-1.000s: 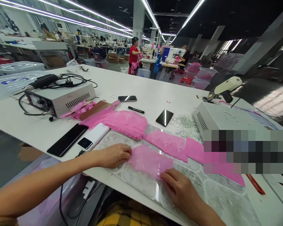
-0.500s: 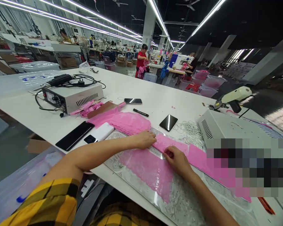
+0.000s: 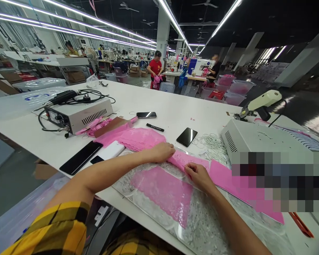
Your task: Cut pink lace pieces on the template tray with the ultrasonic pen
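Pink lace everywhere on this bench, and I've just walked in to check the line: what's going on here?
A person at a white worktable has both hands on a strip of pink lace fabric lying on a clear plastic sheet. The left hand presses the strip's end; the right hand pinches it beside. A second flat pink lace piece lies nearer, untouched. A folded stack of pink lace sits behind the left hand.

pixelated block (image 3: 279,180) hides table right | right hand (image 3: 199,175) fingertips tucked under lace (image 3: 187,161)
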`<state>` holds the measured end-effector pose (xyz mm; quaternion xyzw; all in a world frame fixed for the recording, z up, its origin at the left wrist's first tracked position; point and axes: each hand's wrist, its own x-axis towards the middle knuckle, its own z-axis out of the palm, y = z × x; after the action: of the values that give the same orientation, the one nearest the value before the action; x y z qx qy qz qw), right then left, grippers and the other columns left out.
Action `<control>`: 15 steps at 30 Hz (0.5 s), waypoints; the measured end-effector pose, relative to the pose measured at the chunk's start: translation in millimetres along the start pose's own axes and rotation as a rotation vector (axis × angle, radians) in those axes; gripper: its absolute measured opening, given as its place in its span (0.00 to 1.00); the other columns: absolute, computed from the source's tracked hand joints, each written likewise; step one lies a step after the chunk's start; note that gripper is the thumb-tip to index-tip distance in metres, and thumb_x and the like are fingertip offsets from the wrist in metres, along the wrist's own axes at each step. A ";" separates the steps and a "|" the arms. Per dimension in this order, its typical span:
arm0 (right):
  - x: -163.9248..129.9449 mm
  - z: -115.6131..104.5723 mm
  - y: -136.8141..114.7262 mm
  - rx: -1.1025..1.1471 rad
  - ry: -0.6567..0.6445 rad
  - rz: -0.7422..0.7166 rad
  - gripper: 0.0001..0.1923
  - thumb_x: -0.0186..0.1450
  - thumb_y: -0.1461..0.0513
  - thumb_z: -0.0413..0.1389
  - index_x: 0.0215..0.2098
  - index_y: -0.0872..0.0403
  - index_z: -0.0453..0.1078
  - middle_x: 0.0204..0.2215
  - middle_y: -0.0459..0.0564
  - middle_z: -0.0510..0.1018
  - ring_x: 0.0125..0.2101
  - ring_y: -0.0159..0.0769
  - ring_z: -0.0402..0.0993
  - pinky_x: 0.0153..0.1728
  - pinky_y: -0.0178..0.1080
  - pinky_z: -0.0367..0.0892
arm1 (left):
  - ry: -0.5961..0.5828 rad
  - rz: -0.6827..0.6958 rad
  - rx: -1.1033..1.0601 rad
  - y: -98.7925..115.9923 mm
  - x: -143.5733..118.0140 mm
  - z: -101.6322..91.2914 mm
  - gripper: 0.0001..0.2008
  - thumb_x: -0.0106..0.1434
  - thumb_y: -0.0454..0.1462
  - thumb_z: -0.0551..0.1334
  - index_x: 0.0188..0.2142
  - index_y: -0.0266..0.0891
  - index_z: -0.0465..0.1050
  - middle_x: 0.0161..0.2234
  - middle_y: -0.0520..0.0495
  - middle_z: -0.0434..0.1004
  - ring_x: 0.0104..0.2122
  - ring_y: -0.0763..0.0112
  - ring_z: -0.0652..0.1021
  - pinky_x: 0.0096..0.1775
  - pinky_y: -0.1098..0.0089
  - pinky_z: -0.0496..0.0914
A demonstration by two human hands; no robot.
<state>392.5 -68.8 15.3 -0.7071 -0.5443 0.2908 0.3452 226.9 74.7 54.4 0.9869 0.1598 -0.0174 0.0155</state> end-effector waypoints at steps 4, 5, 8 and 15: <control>2.1 -0.5 -0.3 0.027 0.004 0.008 0.15 0.55 0.52 0.50 0.17 0.51 0.58 0.17 0.42 0.63 0.22 0.30 0.57 0.24 0.35 0.52 | 0.046 0.057 0.014 16.0 -18.4 4.9 0.09 0.67 0.39 0.63 0.43 0.35 0.72 0.45 0.43 0.74 0.44 0.63 0.75 0.48 0.61 0.71; 2.7 -0.4 -0.1 0.032 0.004 0.009 0.15 0.55 0.53 0.51 0.17 0.51 0.57 0.17 0.42 0.63 0.22 0.30 0.57 0.24 0.35 0.52 | 0.055 0.067 0.016 18.8 -22.9 7.4 0.09 0.65 0.39 0.64 0.42 0.35 0.72 0.45 0.42 0.74 0.44 0.62 0.75 0.48 0.61 0.70; 3.5 0.1 0.1 0.046 0.002 0.013 0.14 0.54 0.53 0.50 0.16 0.51 0.56 0.16 0.42 0.62 0.21 0.29 0.55 0.24 0.35 0.51 | 0.080 0.070 0.020 22.3 -30.3 15.9 0.08 0.66 0.39 0.62 0.40 0.35 0.71 0.45 0.40 0.74 0.43 0.61 0.75 0.47 0.62 0.69; 2.5 -0.4 -1.3 0.048 -0.006 0.013 0.13 0.54 0.55 0.50 0.16 0.51 0.57 0.16 0.42 0.62 0.21 0.30 0.56 0.24 0.35 0.51 | 0.095 0.050 -0.019 14.1 -25.5 19.3 0.08 0.70 0.35 0.57 0.37 0.35 0.73 0.41 0.45 0.75 0.41 0.67 0.76 0.46 0.63 0.71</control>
<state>392.7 -66.1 16.6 -0.7013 -0.5335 0.3081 0.3587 206.6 52.5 36.5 0.9901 0.1358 0.0316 0.0175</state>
